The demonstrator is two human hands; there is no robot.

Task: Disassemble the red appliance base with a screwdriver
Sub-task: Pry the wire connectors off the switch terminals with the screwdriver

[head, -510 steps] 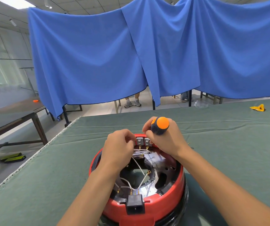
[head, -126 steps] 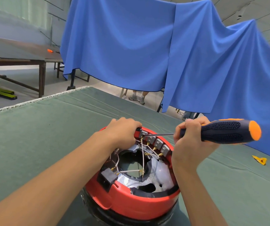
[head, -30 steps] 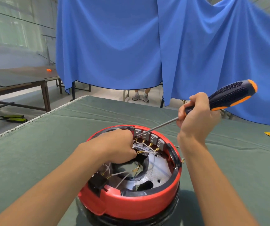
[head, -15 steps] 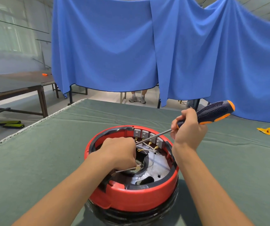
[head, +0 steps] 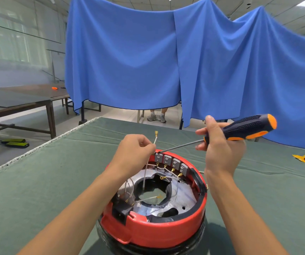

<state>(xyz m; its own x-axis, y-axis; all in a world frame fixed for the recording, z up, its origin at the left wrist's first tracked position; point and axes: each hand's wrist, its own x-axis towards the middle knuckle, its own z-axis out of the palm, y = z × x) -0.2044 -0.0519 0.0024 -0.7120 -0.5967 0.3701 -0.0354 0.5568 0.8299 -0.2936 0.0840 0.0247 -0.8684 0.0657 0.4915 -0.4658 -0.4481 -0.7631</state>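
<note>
The red appliance base (head: 159, 230) sits upside down on the green table (head: 37, 184), its inside open, with white wires and a row of grey terminal blocks (head: 172, 161) at the far rim. My left hand (head: 135, 153) pinches a white wire (head: 155, 139) with a brass connector, lifted above the rim. My right hand (head: 219, 148) holds the black-and-orange screwdriver (head: 245, 127) near the front of its handle. Its shaft slants down to the left, and the tip is at the leftmost terminal block.
A small yellow object (head: 301, 158) lies on the table at the far right. A blue curtain (head: 166, 61) hangs behind the table, with a person's feet (head: 156, 117) under it. A dark table (head: 19, 98) stands at the left across the floor.
My left hand has risen from inside the base and now lifts a freed white wire above the rim. The screwdriver stays at the terminal blocks in my right hand.
</note>
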